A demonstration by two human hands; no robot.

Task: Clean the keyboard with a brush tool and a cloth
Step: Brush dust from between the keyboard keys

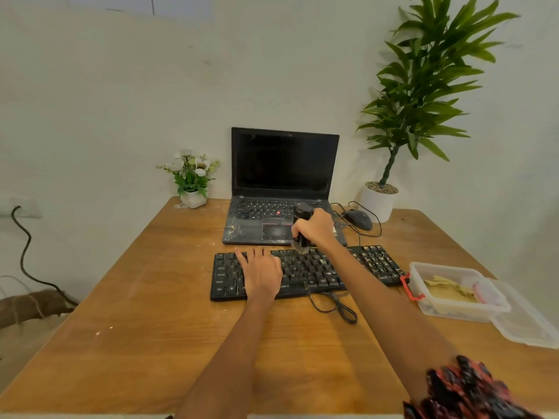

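Observation:
A black keyboard (305,269) lies across the middle of the wooden table, crumbs scattered over its keys. My left hand (261,272) rests flat on its left half, fingers straight. My right hand (314,229) grips a black upright brush tool (302,226); its bristle end touches the keyboard's top row near the middle. No cloth is visible.
A dusty open laptop (281,192) stands behind the keyboard, with a mouse (358,219) and cables at its right. A clear plastic box (453,290) with scraps and its lid sits at the right. A flower pot (193,179) and a tall plant (393,116) stand at the back.

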